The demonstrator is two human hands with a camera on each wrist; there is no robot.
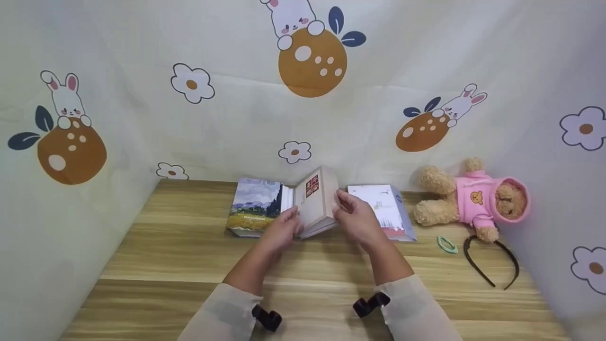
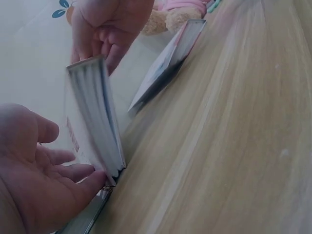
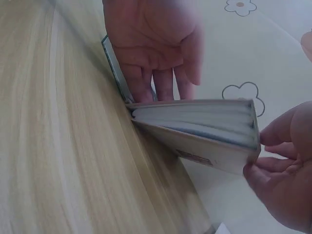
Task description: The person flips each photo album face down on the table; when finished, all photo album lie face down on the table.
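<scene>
A thick cream book [image 1: 307, 208] with red square marks on its cover is tilted up from the table between both hands. My left hand [image 1: 283, 231] lies along its left, lower side; in the left wrist view straight fingers [image 2: 73, 171] touch the cover near the bottom edge. At the raised spine, my right hand [image 1: 359, 221] pinches the book, thumb and fingers on either side of a corner in the right wrist view. Left of it lies a book with a painted landscape cover [image 1: 255, 203], partly behind the left hand. A white-covered book [image 1: 389, 203] lies to the right.
A teddy bear in a pink hoodie [image 1: 466, 199] lies at the right, against the patterned cloth backdrop [image 1: 227, 128]. Nearer me are a green hair tie [image 1: 447, 245] and a dark headband [image 1: 483, 273]. Everything stands on a wood-grain table [image 1: 189, 265].
</scene>
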